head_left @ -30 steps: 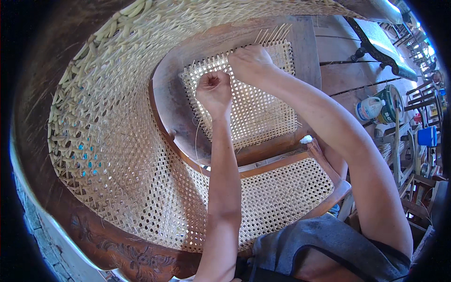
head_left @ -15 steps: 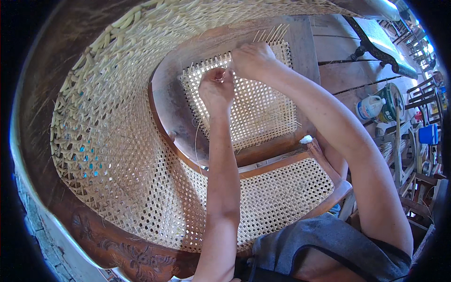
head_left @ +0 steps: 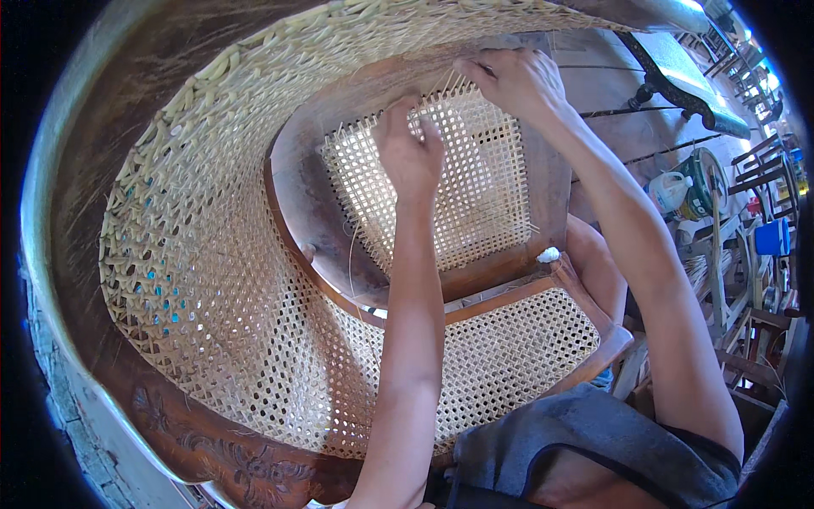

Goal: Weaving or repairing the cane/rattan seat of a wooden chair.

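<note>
In the middle lies a square panel of woven cane [head_left: 475,191], set in a brown wooden seat frame [head_left: 551,157]. My left hand [head_left: 411,153] is over the panel's upper left part, with thumb and forefinger apart and nothing visible between them. Beyond the panel's far edge, my right hand [head_left: 521,85] has its fingers pinched at the thin cane strands [head_left: 451,85] that stick up there; the exact grip is partly hidden. One loose strand [head_left: 351,263] hangs in a curve left of my left forearm.
A large curved cane backrest [head_left: 220,254] with a carved wooden rim [head_left: 237,458] wraps around the left. Nearer me is another cane section [head_left: 517,348]. A white wad [head_left: 549,254] sits on a wooden post. To the right stand a white jug [head_left: 670,192], a green bucket [head_left: 700,174] and a blue container [head_left: 772,238].
My hands were close together at the panel's far edge. The right one has moved right and outward to the strand ends; the left has opened and shifted slightly right. The view has tilted a little.
</note>
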{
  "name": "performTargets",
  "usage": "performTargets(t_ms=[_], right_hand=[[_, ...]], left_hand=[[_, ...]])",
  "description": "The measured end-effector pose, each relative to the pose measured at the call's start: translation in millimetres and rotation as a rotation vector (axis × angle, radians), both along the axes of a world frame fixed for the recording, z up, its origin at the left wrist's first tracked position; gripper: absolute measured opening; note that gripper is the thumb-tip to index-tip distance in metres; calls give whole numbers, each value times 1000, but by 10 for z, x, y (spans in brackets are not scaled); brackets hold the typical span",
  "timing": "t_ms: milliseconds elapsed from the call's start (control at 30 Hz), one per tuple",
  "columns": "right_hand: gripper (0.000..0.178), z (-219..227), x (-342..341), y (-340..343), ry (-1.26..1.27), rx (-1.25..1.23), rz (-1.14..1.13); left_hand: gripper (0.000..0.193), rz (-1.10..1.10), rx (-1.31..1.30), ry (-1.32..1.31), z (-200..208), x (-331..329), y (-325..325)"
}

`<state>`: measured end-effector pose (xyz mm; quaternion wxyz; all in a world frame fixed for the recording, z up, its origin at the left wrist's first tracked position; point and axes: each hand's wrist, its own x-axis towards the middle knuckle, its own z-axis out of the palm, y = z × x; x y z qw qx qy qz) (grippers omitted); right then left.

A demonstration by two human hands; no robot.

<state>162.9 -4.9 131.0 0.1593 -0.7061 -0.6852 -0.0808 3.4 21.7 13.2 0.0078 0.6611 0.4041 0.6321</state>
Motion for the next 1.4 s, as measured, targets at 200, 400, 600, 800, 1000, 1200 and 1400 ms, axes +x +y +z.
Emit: performTargets(t_ms=[200,400,600,800,1000,1200,1400], right_hand=[[41,-3,-273,-57,2,-102,124],[18,-190,-579,120,-222,-356,209],[19,-276,-724,209,-297,-330,288],[18,-294,-761,213,-229,-205,342],[17,-269,-661,224,-175,-206,324],[26,-219,-592,304,-159,-363,223],[51,-217,-429,253,-118,-209,211]], left_hand=[[15,-521,-442,-701,95,-88,-34],[12,-197,-563,-605,-78,-296,-56],[13,1,-550,-459,-126,-284,6],[13,1,-564,-464,-135,-293,-36],[16,25,-610,-207,-121,-397,5],[17,73,-497,-54,-35,-283,-44],[17,141,-436,53,-101,-173,-75]])
